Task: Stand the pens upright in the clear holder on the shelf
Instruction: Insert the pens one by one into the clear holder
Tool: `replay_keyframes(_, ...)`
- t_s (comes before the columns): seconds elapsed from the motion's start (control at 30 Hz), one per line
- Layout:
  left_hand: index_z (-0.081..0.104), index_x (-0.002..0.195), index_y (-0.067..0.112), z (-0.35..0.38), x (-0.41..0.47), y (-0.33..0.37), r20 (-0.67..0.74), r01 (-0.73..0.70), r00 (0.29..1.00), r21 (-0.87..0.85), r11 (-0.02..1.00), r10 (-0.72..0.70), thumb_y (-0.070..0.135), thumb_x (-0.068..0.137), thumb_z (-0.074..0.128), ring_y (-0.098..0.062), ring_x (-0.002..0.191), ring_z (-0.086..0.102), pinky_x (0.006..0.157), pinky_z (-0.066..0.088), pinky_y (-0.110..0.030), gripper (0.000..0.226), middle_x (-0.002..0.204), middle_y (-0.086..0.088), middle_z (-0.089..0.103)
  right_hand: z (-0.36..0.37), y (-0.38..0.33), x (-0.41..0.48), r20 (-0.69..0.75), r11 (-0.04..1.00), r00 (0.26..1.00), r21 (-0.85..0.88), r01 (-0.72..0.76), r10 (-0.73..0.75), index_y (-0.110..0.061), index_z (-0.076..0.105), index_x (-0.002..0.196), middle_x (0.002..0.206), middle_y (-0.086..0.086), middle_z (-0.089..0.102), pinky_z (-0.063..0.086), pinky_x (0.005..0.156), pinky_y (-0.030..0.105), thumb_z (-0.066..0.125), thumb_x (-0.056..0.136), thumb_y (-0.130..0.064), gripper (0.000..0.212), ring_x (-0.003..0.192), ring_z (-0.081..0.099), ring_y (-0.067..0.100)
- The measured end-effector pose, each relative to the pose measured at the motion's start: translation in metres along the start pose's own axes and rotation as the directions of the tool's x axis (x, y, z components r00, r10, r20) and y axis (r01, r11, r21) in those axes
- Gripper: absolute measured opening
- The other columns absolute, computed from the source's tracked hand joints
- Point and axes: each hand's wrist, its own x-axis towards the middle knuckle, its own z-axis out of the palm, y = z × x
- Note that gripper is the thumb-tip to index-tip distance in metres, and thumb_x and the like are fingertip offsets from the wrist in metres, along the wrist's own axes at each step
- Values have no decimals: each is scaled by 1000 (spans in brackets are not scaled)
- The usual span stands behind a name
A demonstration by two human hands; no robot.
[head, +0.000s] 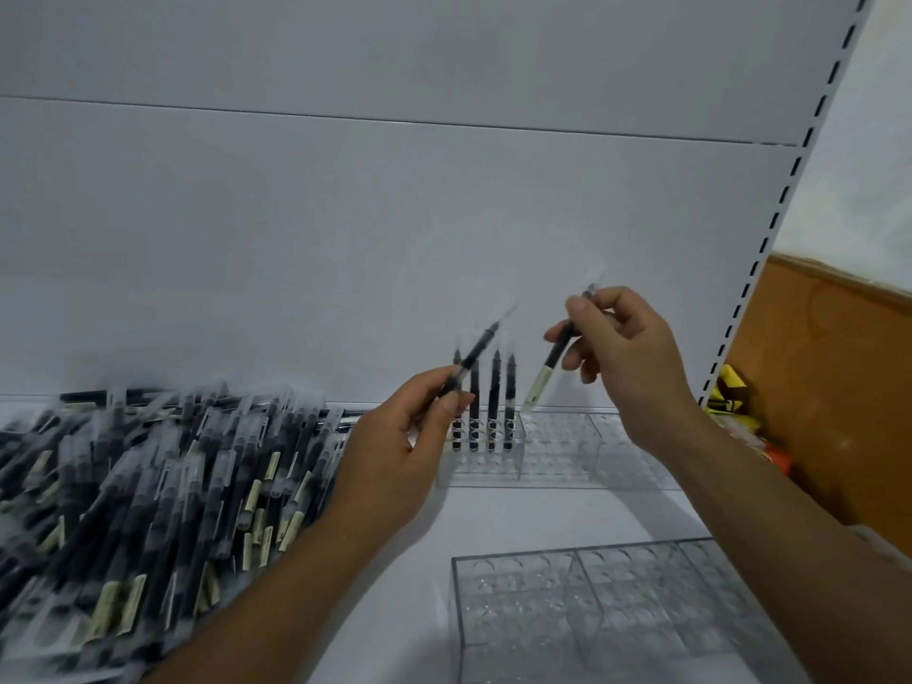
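A clear holder (pixel 567 451) with rows of round holes stands at the back of the white shelf. Several black pens (pixel 493 402) stand upright in its left end. My right hand (pixel 622 357) pinches a black pen (pixel 555 355), tilted, its pale lower end just above the holder beside the standing pens. My left hand (pixel 395 451) grips another black pen (pixel 469 360) that slants up to the right in front of the standing pens. A large heap of loose pens (pixel 163 476) covers the shelf's left side.
A second clear holder (pixel 617 609) with no pens in it sits nearer, at the lower right. A slotted white shelf upright (pixel 770 229) runs up the right side. Beyond it are an orange-brown wall (pixel 839 387) and yellow packets (pixel 730 392).
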Motion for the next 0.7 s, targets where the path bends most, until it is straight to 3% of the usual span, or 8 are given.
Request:
replay_keyframes(0.17,54,112,47,0,1,-1,65,6,998,64,998,-10,42,88,48,7,101,63,91,52,-25,25,99,26,70,-4,7,3,-78,990,994,-131,61,-71,-15,55,91,79,-1,73,47,50,21,57,97,-23,10,61,65,11)
replay_keyframes(0.37,56,113,46,1,-2,-8,116,18,993,141,990,-35,28,97,51,11,100,62,86,48,-20,24,98,28,70,-3,16,4,79,954,995,-291,74,-53,-20,57,88,81,-2,74,49,52,23,61,95,-25,10,63,69,15)
replay_keyframes(0.6,58,118,37,1,0,-11,123,33,991,144,989,-51,29,97,50,12,99,61,86,47,-15,24,98,29,70,-6,18,3,77,945,997,-326,32,-7,-11,56,88,81,-2,75,52,54,24,62,95,-23,15,66,71,14)
replay_keyframes(0.7,57,114,42,1,0,-10,125,37,991,152,988,-56,30,97,50,13,98,61,80,46,-8,23,97,30,69,-5,24,1,196,854,977,-520,30,85,-18,58,83,79,-3,74,50,59,24,66,91,-28,15,65,71,9)
